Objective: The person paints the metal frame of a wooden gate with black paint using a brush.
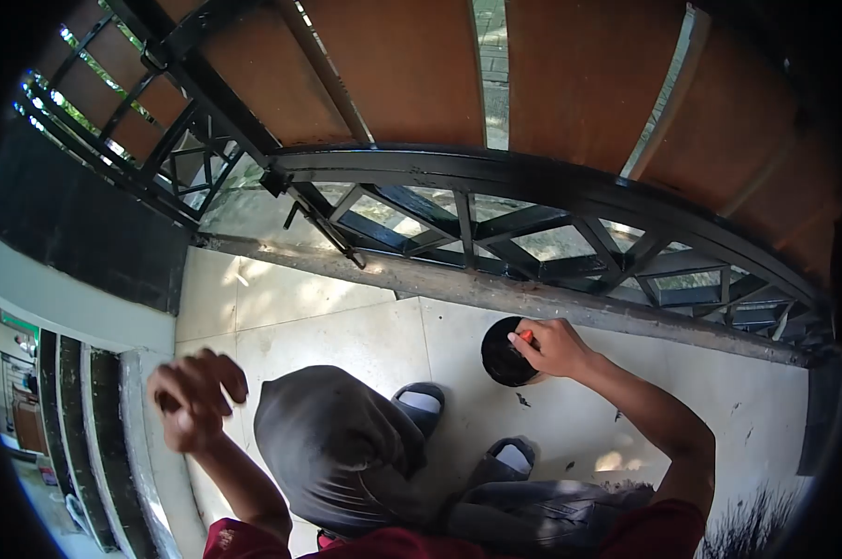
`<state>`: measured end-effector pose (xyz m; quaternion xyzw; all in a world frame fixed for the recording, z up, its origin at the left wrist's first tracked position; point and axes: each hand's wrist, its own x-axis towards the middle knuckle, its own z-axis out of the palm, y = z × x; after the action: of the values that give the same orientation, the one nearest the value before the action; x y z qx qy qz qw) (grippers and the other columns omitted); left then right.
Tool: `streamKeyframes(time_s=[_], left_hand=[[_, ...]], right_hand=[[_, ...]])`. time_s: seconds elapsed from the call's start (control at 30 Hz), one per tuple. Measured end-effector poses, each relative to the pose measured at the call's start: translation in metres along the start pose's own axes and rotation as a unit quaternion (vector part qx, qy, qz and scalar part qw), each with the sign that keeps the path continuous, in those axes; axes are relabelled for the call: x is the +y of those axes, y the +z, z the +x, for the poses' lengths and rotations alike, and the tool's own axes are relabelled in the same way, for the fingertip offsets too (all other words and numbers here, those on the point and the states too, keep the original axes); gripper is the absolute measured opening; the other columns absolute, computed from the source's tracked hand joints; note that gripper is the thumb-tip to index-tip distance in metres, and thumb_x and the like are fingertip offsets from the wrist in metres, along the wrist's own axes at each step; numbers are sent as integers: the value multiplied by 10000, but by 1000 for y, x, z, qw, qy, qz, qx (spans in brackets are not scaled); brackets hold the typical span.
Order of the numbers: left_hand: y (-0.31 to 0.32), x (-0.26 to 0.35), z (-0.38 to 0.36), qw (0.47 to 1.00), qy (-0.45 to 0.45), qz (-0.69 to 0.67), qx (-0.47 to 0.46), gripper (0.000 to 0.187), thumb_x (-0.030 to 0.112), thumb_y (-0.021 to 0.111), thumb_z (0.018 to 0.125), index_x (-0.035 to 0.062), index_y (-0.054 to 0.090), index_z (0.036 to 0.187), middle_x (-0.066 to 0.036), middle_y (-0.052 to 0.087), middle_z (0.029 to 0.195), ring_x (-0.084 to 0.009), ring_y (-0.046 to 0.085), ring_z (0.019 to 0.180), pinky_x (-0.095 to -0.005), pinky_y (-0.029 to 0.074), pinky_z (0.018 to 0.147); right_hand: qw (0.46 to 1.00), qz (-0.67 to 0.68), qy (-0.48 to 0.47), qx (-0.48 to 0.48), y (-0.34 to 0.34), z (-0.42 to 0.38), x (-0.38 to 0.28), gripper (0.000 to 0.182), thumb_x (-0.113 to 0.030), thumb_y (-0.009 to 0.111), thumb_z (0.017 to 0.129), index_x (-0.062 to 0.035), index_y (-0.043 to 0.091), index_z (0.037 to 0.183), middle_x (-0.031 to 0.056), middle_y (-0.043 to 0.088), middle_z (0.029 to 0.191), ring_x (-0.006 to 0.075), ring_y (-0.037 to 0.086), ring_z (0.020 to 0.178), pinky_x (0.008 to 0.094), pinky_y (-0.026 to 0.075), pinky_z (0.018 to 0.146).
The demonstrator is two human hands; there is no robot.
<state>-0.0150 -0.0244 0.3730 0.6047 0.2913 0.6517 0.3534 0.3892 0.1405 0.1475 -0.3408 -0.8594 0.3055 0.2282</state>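
My right hand (557, 348) is closed round a small red-orange handle (526, 335) over a round black container (501, 354) on the tiled floor. The handle's lower end is hidden against the dark inside of the container. My left hand (197, 396) is raised at the left, near my knee, with its fingers curled and slightly blurred. Whether anything is in it cannot be made out. Above the container stands a gate with brown panels (411, 74) and a black metal frame (533, 177).
A latch bolt (323, 228) hangs on the gate's left part. A raised floor strip (495, 291) runs below the gate. My slippered feet (421, 402) stand left of and below the container. Dark flakes (523, 400) lie on the tiles, and steps (113, 447) are at the left.
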Motion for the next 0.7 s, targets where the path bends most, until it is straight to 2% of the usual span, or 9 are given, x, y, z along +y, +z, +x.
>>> streamKeyframes(time_s=[0.07,0.13,0.2,0.27,0.33,0.4,0.5,0.63,0.7], left_hand=[[-40,-25,31,986,-29,150,64,158,194,620,933,56,544,943,-136,614,962,-212,601,902,-372,507,795],[-86,-65,62,956,-69,228,171,201,212,590,963,56,562,1086,-115,619,1069,-253,606,1076,-375,484,849],[-137,-107,98,957,-64,204,197,406,275,585,1009,38,521,1333,-161,610,1318,-245,553,1260,-398,458,976],[-190,-149,144,950,-77,216,213,586,397,539,1043,44,406,1492,-158,543,1452,-239,513,1321,-418,390,1083],[-240,-193,189,983,-42,120,131,654,475,476,1057,45,355,1535,-137,509,1487,-247,479,1361,-453,331,1149],[-294,-248,236,986,-61,28,150,715,556,446,1041,52,374,1542,-122,502,1500,-293,466,1390,-436,309,1181],[-269,-258,253,967,-145,-111,178,740,596,462,1020,70,394,1536,-89,499,1505,-292,475,1381,-446,352,1156],[-264,-277,256,968,-60,-15,243,928,782,479,915,101,400,1540,-72,511,1492,-288,486,1361,-455,407,1115],[-268,-282,254,954,-34,32,297,1224,991,438,706,106,388,1551,-92,503,1501,-292,486,1353,-462,419,1113]], right_hand=[[999,27,24,-5,0,4,-2,239,-228,678,954,-34,639,818,162,674,681,362,679,627,421,524,579],[999,27,23,-19,-1,7,-5,246,-222,692,949,-26,634,813,159,675,684,348,675,607,410,524,572],[997,19,63,-35,-7,10,-12,249,-246,688,955,-22,655,850,155,685,700,341,684,624,404,527,578],[996,26,80,-39,-18,10,-26,192,-208,695,962,-16,698,959,144,713,751,292,704,647,360,532,608],[996,30,82,-21,-33,8,-35,203,-212,693,966,-10,699,990,154,721,786,287,715,689,362,538,641],[989,26,136,-40,-56,3,-46,209,-215,685,975,-7,696,997,152,721,808,267,713,719,356,535,665],[980,43,193,-18,-81,-4,-60,282,-278,641,1001,1,675,980,142,685,724,282,660,638,367,513,637],[952,60,297,43,-91,-39,-63,188,-184,657,999,2,682,988,100,683,728,195,638,623,322,504,619],[937,89,325,91,-90,-56,-61,150,-147,660,997,1,687,991,84,684,736,162,631,626,301,500,614]])
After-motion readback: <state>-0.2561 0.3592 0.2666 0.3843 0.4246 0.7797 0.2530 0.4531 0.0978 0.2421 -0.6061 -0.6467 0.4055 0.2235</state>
